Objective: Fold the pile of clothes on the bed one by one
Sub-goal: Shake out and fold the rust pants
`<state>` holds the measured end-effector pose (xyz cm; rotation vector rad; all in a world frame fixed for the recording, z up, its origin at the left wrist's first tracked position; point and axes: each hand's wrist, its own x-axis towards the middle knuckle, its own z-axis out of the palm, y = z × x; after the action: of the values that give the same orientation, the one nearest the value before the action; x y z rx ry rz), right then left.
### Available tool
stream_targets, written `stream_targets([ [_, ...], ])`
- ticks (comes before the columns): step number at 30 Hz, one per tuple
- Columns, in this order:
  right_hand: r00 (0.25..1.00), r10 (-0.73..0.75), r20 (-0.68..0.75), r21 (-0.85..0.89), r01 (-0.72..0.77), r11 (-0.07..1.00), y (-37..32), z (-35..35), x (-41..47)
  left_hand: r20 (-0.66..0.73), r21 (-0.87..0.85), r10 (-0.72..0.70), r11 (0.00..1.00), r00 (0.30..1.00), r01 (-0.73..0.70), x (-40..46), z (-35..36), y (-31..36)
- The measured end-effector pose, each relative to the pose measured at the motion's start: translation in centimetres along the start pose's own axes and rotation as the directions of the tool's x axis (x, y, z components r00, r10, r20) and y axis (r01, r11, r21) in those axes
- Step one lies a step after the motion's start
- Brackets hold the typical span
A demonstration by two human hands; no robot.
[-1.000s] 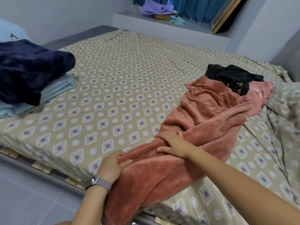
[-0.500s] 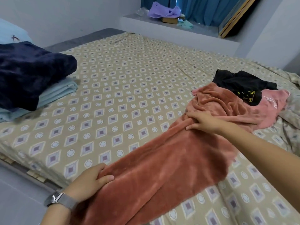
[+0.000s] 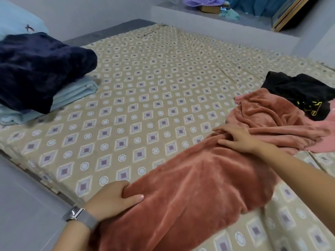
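Leftmost, a navy blanket sits folded on pale blue bedding, on the patterned bed. Left hand (grey watch band at the wrist) pinches the near edge of the rust fleece garment, thumb on top. Right hand presses flat on its middle, fingers spread. Far right, a black garment lies on a pink one.

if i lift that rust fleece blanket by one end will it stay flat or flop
Likely flop: the rust fleece blanket already bunches in soft folds under the right hand. Its plush pile probably grips the bedsheet, so it should drag rather than slide.
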<state>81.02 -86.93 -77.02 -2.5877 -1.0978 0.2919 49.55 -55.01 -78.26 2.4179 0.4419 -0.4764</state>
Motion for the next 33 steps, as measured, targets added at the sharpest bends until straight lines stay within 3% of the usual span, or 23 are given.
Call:
stream_targets([
  [3,0.956,0.161,0.247,-0.337,-0.071,0.939,2.7,-2.8,0.0,0.004,-0.029,0.014,0.999,1.0,-0.014,0.7,0.4,1.0],
  [6,0.889,0.218,0.403,-0.512,0.022,0.858,2.4,-3.6,1.2,-0.033,-0.039,0.052,0.998,0.998,-0.053,1.1,0.8,1.8],
  [11,0.903,0.169,0.395,-0.582,0.104,0.806,2.4,-3.8,1.6,-0.066,0.003,0.101,0.995,0.993,-0.101,2.5,-0.2,2.0],
  [15,0.902,0.294,0.317,-0.573,-0.065,0.817,1.3,-5.2,-1.3,-0.016,0.089,0.132,0.987,0.991,-0.13,3.8,-2.6,1.4],
  [17,0.811,0.455,0.368,-0.556,-0.2,0.807,0.7,-5.1,-2.3,-0.009,0.175,0.126,0.977,0.992,-0.122,4.9,-3.7,1.5],
  [20,0.493,0.67,0.555,-0.478,-0.471,0.742,0.4,-4.8,-3.4,-0.062,0.289,0.063,0.957,0.996,-0.042,7.1,-4.7,2.0],
  [21,0.445,0.677,0.586,-0.434,-0.533,0.726,0.6,-4.7,-3.9,-0.11,0.298,0.047,0.954,0.993,-0.012,7.7,-4.7,2.2],
  [22,0.46,0.668,0.585,-0.393,-0.56,0.729,1.0,-4.5,-4.5,-0.172,0.294,0.032,0.956,0.984,0.02,8.1,-4.4,2.5],
  [24,0.609,0.614,0.502,-0.329,-0.522,0.787,1.2,-3.7,-6.0,-0.275,0.287,0.004,0.955,0.962,0.078,8.6,-3.4,3.5],
  [26,0.78,0.532,0.33,-0.294,-0.451,0.843,1.7,-2.8,-7.2,-0.281,0.281,-0.021,0.954,0.959,0.103,8.6,-2.6,3.8],
  [28,0.895,0.397,0.201,-0.172,-0.367,0.914,1.6,-2.6,-8.6,-0.24,0.242,-0.045,0.965,0.97,0.105,8.4,-2.5,3.6],
  [30,0.964,0.255,-0.077,0.056,-0.251,0.966,1.9,-3.2,-10.0,-0.215,0.196,-0.035,0.977,0.976,0.078,7.9,-2.7,3.4],
  [31,0.924,0.241,-0.296,0.156,-0.202,0.967,2.3,-3.9,-10.7,-0.223,0.173,-0.022,0.983,0.975,0.062,7.5,-2.7,3.5],
  [33,0.675,0.383,-0.63,0.301,-0.243,0.922,4.6,-5.3,-12.6,-0.256,0.097,-0.024,0.994,0.966,0.05,6.5,-2.4,3.7],
])
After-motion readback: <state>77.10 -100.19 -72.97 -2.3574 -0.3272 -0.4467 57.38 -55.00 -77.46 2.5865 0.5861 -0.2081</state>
